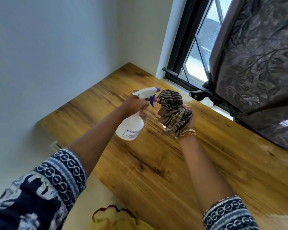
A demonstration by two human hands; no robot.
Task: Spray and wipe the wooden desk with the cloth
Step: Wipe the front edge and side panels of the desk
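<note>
I see my left hand [134,105] gripping the spray bottle [129,127], the right hand [189,119] – mostly hidden – holding the bunched cloth [171,108] above the tabletop [173,163].

One printed label noted, on the lower body of the white spray bottle [130,126] held in the left hand [135,105]. It is in dark blue ink inside a thin rectangular border. The top line appears to begin "KISSAN", the remainder cut off by the bottle's curve. Smaller lines beneath are too blurred to read. No other legible text, numbers or signs found.
</note>
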